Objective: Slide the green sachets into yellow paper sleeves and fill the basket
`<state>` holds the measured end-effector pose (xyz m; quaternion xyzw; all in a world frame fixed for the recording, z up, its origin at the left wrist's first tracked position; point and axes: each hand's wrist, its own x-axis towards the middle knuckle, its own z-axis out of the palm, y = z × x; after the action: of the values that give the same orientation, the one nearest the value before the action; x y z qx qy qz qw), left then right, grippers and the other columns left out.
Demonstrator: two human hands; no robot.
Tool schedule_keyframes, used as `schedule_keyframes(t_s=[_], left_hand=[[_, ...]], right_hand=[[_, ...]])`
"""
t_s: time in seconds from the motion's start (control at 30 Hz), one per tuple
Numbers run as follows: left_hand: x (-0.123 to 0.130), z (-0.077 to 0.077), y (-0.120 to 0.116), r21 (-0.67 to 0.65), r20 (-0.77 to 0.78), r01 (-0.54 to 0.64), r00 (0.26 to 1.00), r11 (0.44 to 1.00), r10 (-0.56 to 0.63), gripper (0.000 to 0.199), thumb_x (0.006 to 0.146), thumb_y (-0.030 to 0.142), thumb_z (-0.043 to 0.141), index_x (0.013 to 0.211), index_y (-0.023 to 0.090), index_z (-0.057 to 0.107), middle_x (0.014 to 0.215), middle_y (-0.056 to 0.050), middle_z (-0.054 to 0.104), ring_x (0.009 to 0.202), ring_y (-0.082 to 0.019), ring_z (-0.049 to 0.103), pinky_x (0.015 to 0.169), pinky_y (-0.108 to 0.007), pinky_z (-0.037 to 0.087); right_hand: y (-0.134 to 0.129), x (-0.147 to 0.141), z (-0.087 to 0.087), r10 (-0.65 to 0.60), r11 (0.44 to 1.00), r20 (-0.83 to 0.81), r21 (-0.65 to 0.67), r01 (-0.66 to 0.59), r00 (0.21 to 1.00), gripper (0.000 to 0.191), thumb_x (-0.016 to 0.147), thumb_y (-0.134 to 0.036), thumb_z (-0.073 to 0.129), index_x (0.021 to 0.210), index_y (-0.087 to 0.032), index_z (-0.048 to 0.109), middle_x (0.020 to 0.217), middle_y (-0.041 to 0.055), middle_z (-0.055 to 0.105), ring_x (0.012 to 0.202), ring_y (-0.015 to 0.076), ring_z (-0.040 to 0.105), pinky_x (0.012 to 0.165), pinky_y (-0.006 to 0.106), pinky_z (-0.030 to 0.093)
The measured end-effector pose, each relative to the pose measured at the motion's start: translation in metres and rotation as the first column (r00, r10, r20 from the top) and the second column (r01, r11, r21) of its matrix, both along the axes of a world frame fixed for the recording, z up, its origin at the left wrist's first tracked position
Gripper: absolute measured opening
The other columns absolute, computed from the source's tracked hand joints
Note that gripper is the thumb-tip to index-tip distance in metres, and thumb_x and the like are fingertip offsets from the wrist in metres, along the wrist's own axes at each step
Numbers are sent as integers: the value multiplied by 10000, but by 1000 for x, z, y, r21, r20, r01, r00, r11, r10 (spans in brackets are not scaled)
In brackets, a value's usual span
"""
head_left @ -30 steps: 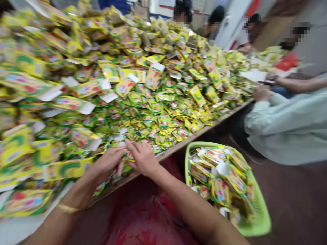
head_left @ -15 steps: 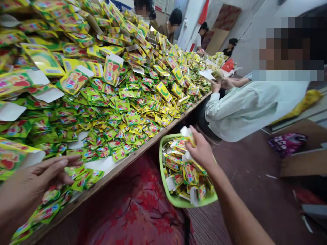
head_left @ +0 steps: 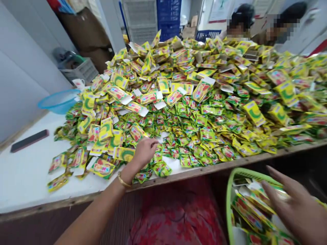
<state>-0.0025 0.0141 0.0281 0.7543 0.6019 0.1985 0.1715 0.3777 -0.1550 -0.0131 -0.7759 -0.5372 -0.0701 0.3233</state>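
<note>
My left hand (head_left: 145, 150), with a bracelet on its wrist, reaches over the table among small green candy packets (head_left: 189, 160). Its fingertips are pinched together at the packets, and whatever they hold is hidden. Close beside it lie yellow printed boxes (head_left: 125, 154), several with white flaps standing out. At the lower right my right hand (head_left: 293, 204) is spread above a light green basket (head_left: 230, 197), holding nothing. Inside the basket are many yellow boxes (head_left: 251, 211), partly covered by that hand.
A large heap of boxes and packets covers most of the white table (head_left: 22, 180). A blue basin (head_left: 60, 102) and a dark flat phone-like object (head_left: 30, 140) are on its left part. Plastic crates (head_left: 168, 20) stand behind. Two people (head_left: 241, 20) are across the table.
The view has swung left, bringing the table's left end into sight. My left hand has moved to the packets and pinched. My right hand has let go of a box over the basket and opened.
</note>
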Motion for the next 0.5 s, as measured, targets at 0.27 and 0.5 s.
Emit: schedule_keyframes(t_s=[0.27,0.5], left_hand=[[67,-39,29,24,-195,129,973,991,-122,636,758,426,634,1291,121,473,1231,-175,555,1174,-298,479,954,-389,413],[54,-44,27,-75,-94,178,978,981,-185,327,779,289,608,1085,179,647,1019,-115,677,971,-249,603,866,-328,449]], right_hand=[[72,-166,15,574,818,-104,122,-562,812,363,885,-325,452,1217,-207,539,1205,94,569,1122,191,532,967,368,445],[87,-161,-5,580,815,-145,96,-572,801,328,883,-307,436,1170,-222,572,1140,87,599,1048,207,571,905,380,474]])
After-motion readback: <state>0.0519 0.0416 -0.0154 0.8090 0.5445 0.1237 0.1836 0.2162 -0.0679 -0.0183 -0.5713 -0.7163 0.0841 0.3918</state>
